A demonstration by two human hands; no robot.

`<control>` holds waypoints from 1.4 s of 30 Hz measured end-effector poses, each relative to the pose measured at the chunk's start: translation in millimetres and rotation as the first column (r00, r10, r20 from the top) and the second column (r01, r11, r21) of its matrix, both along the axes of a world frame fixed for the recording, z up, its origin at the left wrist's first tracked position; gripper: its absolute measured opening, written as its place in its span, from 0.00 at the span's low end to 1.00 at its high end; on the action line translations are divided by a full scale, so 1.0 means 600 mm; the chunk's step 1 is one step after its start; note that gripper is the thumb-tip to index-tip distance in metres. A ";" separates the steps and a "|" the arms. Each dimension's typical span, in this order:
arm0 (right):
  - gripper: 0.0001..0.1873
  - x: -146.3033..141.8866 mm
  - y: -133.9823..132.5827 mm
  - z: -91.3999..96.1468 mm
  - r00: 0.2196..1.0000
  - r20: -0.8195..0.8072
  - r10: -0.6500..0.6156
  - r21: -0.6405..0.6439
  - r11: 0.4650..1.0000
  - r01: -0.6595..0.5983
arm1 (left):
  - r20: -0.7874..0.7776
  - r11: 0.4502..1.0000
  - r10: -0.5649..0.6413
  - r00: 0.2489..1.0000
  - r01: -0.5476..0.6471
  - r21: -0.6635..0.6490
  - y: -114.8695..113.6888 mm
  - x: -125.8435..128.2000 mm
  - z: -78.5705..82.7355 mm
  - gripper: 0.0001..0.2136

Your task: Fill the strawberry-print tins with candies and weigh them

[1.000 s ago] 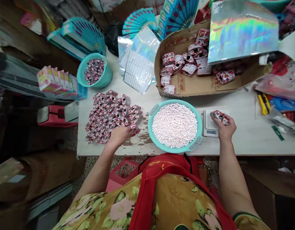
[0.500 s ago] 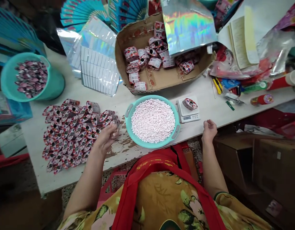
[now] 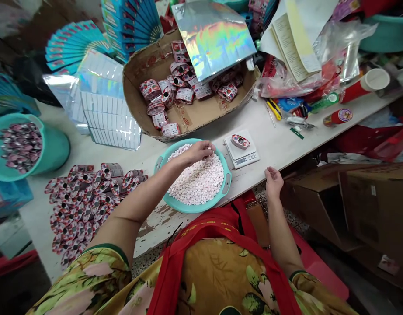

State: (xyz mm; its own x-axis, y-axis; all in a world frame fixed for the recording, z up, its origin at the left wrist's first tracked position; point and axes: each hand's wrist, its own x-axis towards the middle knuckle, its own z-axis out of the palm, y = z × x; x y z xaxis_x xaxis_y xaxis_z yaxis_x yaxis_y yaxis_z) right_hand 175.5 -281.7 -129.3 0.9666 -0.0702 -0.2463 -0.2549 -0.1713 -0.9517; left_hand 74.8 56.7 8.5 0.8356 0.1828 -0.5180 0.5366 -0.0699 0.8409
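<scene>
My left hand (image 3: 200,151) is over the back of a turquoise basin (image 3: 188,209) full of small pale pink-white pellets (image 3: 201,186). Its fingers are curled closed, and whatever may be inside them is hidden. My right hand (image 3: 274,181) is at the table's front edge, to the right of the basin, fingers bent together; I cannot see what they hold, if anything. Between the hands and farther back, a small digital scale (image 3: 248,161) carries one red and white oval pack (image 3: 240,141) with a hole showing in it.
Rows of similar packs (image 3: 90,205) cover the table's left part, beside a turquoise bucket (image 3: 59,148) of small pink and silver pieces. Behind the basin stands a cardboard box (image 3: 201,118) with packs. A yellow cutter (image 3: 274,109) and red cups (image 3: 337,117) are at right.
My left hand has gone from the rows of packs rightward to over the basin. My right hand stays by the table edge. The view has shifted right and tilted.
</scene>
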 end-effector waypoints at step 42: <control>0.28 0.029 0.039 -0.005 0.989 -0.068 0.134 -0.036 0.990 -0.137 | -0.068 0.940 0.335 0.940 -0.329 0.088 -0.004 -0.205 -0.078 0.11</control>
